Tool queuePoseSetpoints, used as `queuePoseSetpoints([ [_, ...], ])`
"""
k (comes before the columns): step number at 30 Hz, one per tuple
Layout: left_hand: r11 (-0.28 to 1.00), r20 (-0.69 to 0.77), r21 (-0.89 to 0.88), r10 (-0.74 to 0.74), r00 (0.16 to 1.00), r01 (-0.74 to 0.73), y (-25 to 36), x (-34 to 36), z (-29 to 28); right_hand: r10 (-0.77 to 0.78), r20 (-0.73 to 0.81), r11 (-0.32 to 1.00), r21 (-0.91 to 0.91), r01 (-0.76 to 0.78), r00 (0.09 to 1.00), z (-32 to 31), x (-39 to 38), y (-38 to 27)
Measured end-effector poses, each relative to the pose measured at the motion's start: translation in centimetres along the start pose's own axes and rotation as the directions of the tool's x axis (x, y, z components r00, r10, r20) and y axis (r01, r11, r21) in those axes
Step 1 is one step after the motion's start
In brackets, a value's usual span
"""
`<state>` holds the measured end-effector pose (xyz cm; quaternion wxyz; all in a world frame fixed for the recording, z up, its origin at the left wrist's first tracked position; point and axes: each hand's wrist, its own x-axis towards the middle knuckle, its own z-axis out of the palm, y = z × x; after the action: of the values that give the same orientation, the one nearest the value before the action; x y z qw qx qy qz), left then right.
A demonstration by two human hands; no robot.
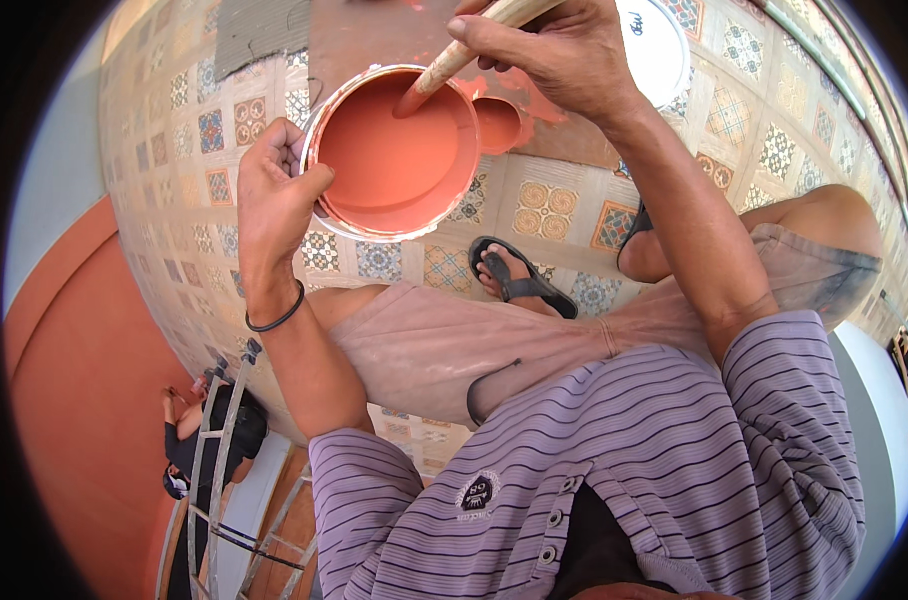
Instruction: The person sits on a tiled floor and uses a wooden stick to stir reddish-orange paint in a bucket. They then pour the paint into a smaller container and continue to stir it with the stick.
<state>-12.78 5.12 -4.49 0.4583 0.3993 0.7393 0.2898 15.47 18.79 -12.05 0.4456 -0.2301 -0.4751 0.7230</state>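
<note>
A white bucket (392, 235) of orange-red paint (394, 160) sits in front of me, its rim streaked with paint. My left hand (279, 185) is closed on the bucket's left rim, with the thumb over the edge. In my right hand (564, 60) is a pale wooden stick (459, 58), gripped between thumb and fingers. Slanting down to the left, the stick has its coated lower end in the paint near the far side. A smaller round container (498, 126), orange-red inside, stands just right of the bucket and partly behind it.
A white round lid (656, 50) lies beyond my right wrist. Under the containers is a paint-splashed brown sheet (574, 145) on the patterned tile floor (544, 205). A grey ridged piece (264, 38) lies far left. At lower left are a ladder (219, 450), another person (229, 430) and an orange-red wall (84, 400).
</note>
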Motion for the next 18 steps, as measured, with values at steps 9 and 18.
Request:
queuePoseSetpoints([
  [9, 0.998, 0.001, 0.067, -0.022, 1.0, 0.022, 1.0, -0.4, 0.7, -0.049, 0.056, 0.993, 0.108, 0.043, 0.997, -0.2, 0.3, -0.1],
  [18, 0.99, -0.006, 0.141, 0.025, 1.0, -0.024, 0.7, -0.5, 2.0, 0.029, 0.04, 0.994, 0.103, -0.033, 0.999, -1.0, -0.8, 0.3],
])
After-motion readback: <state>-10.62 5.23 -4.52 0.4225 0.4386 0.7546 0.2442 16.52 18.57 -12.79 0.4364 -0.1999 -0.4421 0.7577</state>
